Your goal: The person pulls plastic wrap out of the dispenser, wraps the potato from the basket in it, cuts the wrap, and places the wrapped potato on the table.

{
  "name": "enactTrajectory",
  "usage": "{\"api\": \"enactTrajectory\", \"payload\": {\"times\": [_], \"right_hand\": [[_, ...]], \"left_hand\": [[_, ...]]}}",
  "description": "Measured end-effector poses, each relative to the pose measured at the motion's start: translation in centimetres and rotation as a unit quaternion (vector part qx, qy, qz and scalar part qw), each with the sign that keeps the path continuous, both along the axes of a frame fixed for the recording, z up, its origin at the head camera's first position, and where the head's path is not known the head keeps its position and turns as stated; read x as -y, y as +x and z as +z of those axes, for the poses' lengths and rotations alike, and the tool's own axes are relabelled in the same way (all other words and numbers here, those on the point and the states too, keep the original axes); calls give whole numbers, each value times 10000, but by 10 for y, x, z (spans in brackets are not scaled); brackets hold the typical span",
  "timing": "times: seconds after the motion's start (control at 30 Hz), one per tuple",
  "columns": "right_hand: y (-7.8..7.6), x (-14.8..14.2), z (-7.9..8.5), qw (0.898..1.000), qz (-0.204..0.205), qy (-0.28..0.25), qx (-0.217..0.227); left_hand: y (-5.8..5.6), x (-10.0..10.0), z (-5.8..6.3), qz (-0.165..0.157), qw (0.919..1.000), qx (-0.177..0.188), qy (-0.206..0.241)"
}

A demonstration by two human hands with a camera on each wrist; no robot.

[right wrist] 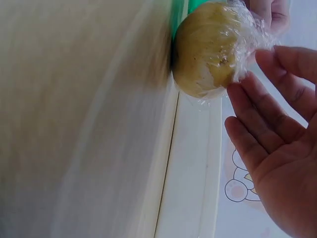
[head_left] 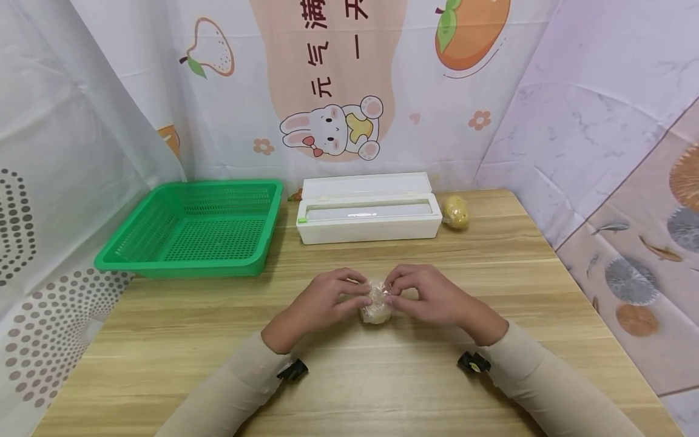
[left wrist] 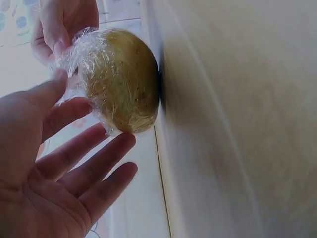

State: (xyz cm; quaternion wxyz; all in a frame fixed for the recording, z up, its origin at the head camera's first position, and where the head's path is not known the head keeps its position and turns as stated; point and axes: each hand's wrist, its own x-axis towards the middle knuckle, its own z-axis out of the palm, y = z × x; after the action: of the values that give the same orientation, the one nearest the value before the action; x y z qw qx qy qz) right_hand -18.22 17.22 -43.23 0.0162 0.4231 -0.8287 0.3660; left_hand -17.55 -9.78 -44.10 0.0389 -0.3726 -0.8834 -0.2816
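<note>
A yellow-brown potato (left wrist: 131, 79) rests on the wooden table, covered in clear plastic wrap (right wrist: 242, 34) that bunches up at its top. From the left side, my left hand (head_left: 330, 300) pinches the gathered wrap between thumb and index finger, its other fingers spread beside the potato. My right hand (head_left: 428, 294) pinches the wrap from the opposite side, thumb against index finger, with the remaining fingers extended near the potato's flank. Both hands meet over the potato, thumbs close together.
Behind the hands stands a white plastic wrap box (head_left: 368, 230) with its lid raised and a roll inside. To its right lies another wrapped yellow potato (head_left: 455, 212). A green basket (head_left: 185, 267) sits at the back left, and a small orange thing (head_left: 295, 195) shows behind the box.
</note>
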Motion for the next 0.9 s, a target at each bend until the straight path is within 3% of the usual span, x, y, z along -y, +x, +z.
{"api": "enactTrajectory", "payload": {"times": [0.23, 0.5, 0.57, 0.77, 0.9], "right_hand": [[1, 4, -5, 9985, -473, -15, 263], [2, 7, -8, 9933, -762, -440, 744], [3, 8, -8, 9946, -704, -503, 567], [2, 9, -9, 9958, -542, -75, -734], [2, 8, -8, 9956, -514, 449, -649]], "left_hand": [[1, -4, -1, 225, 9997, -53, 0], [2, -8, -2, 663, 9965, 351, 367], [2, -9, -2, 782, 9951, 402, 455], [3, -10, -2, 1051, 9889, 716, 770], [3, -9, -1, 954, 9871, 952, 869]]}}
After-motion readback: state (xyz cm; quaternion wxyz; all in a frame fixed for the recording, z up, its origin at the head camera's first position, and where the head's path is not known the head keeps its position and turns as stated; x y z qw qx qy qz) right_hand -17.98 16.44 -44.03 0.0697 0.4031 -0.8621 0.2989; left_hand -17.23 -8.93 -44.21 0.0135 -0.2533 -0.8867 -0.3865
